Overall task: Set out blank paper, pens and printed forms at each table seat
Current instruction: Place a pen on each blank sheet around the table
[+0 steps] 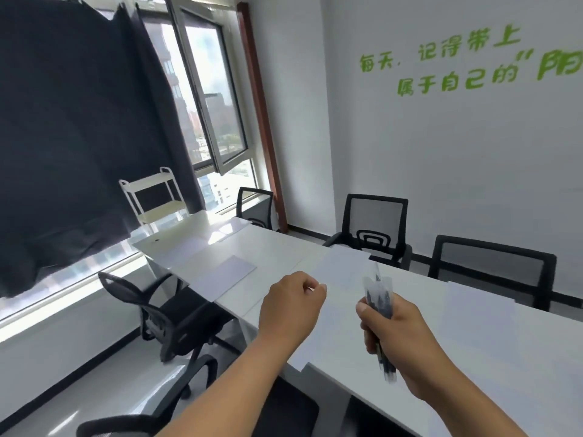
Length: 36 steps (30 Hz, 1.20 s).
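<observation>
Nearest us, our right hand [397, 329] is curled tight round a bundle of dark pens with clear caps [378, 305], tips sticking up past the thumb and barrels poking out below the palm. Just left of that grip, our left hand [291, 305] is curled with thumb against fingertips; whether it pinches a pen or the paper's edge, we cannot tell.

Directly beyond both hands, a sheet of blank white paper [342, 268] lies on the long white table [473, 357], at the seat with the black mesh office chair [375, 222] across from us. Right of the pen grip, another white sheet [479, 302] lies in front of a second black mesh chair [492, 263]. Left of and past the left hand, a third white sheet [222, 275] sits by the near edge, above a black swivel chair [176, 313]. Further out, more pale sheets [186, 250], too washed out by window glare to read as blank or printed.

Step in hand, we judge: paper is down, pens are being dealt. No pen is visible on the table.

Next move calls for separating one pen from the bundle and laying it beside the sheet ahead without spilling the rest.
</observation>
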Available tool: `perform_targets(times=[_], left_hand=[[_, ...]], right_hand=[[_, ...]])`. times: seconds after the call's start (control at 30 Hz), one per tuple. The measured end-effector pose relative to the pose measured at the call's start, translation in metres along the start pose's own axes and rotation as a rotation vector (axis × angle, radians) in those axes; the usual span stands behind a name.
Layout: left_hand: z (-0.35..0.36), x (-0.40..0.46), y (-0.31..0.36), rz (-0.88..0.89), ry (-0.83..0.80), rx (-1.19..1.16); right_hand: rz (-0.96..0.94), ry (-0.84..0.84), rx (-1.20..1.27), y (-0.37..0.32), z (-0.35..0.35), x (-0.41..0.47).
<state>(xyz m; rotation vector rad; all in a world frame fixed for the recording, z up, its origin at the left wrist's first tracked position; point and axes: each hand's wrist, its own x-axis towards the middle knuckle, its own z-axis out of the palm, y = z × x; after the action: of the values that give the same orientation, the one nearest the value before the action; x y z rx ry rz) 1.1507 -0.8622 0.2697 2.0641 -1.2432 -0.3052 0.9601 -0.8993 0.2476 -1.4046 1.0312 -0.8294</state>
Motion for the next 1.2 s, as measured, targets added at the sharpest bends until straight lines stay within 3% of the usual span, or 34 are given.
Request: perform_targets(times=[0.27, 0.67, 0.9, 1.2], left_hand=[[-0.099, -0.009, -0.066, -0.021, 0.103, -0.019], [-0.206, 0.001, -0.185, 0.004, 0.075, -0.056], [-0.218, 0.029, -0.208, 0.091, 0.023, -0.047], [-0.177, 0.113, -0.198, 0.173, -0.054, -0.09]], right_hand=[[-0.068, -0.089, -0.039, -0.027, 0.101, -0.005], [-0.063, -0.009, -0.001, -0.046, 0.27, -0.023], [-0.061, 0.045, -0.023, -0.055, 0.304, -0.014], [-0.044, 0.15, 0.011, -0.049, 0.3, 0.07]])
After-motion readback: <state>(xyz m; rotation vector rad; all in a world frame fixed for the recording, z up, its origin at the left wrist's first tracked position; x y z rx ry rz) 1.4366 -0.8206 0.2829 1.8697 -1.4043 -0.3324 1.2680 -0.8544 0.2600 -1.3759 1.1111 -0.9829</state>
